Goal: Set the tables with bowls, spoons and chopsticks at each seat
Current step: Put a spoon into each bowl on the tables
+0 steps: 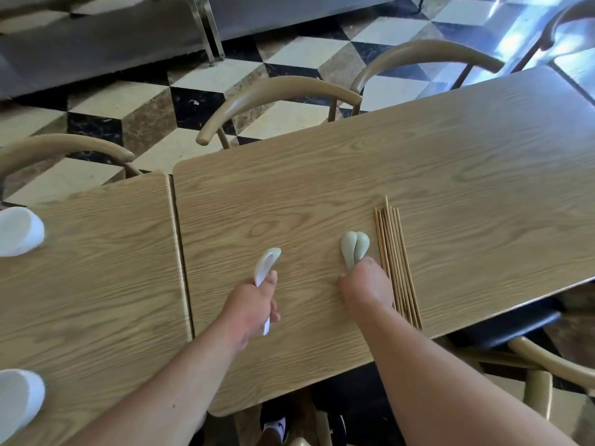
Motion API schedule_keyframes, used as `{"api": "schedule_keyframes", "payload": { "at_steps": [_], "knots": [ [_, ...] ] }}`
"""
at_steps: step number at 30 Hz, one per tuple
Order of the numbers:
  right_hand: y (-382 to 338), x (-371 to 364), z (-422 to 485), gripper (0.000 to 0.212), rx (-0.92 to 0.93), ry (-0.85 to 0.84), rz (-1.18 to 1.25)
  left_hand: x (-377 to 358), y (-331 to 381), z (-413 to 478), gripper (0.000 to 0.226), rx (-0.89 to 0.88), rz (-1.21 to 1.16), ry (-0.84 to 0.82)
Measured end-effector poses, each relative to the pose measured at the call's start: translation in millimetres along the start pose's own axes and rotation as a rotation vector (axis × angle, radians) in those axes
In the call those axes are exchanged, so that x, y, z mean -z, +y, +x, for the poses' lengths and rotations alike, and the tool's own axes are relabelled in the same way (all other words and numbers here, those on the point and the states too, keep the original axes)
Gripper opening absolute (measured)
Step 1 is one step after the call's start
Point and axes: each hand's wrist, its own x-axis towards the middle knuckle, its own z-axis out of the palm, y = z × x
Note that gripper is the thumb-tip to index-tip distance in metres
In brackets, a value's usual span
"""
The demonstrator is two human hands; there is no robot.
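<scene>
My left hand point(254, 305) is closed around the handle of a pale green-white ceramic spoon point(266, 264), its bowl pointing away from me above the right-hand wooden table point(450, 156). My right hand point(367, 286) grips the handles of two pale green spoons point(354, 247) whose bowls rest side by side on the table. Just right of that hand lies a bundle of several wooden chopsticks point(394, 255), laid lengthwise toward me. Two white bowls point(19, 231) point(17, 402) stand at the left edge of the left-hand table point(96, 268).
The two wood-grain tables meet at a narrow seam point(180, 252). Curved-back wooden chairs stand along the far side point(280, 98) point(425, 56) point(64, 149), and another chair with a dark seat point(515, 329) is at the near right. Beyond is a checkered tile floor.
</scene>
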Motion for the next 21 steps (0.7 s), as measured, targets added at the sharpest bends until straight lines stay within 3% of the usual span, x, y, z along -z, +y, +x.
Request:
{"api": "schedule_keyframes", "payload": {
  "at_steps": [3, 11, 15, 17, 21],
  "knots": [
    [3.7, 0.0, -7.9, 0.018, 0.107, -0.004, -0.061, -2.1, -0.8, -12.4, 0.047, 0.001, 0.021, -0.004],
    [43.5, -9.9, -34.3, 0.026, 0.361, -0.045, -0.529, -14.3, -29.0, -64.2, 0.051, -0.020, 0.015, 0.021],
    [48.7, -13.9, -51.9, 0.023, 0.437, -0.105, -0.680, -14.2, -53.8, -76.9, 0.042, 0.021, -0.201, 0.014],
    [39.3, -19.4, -66.1, 0.025, 0.424, -0.223, -0.586, -10.3, -64.8, -81.7, 0.033, 0.071, -0.350, 0.030],
    [-0.4, -26.3, -116.6, 0.027, 0.260, -0.677, 0.103, 11.7, -76.2, -100.8, 0.025, 0.167, -0.608, 0.093]
  ]
}}
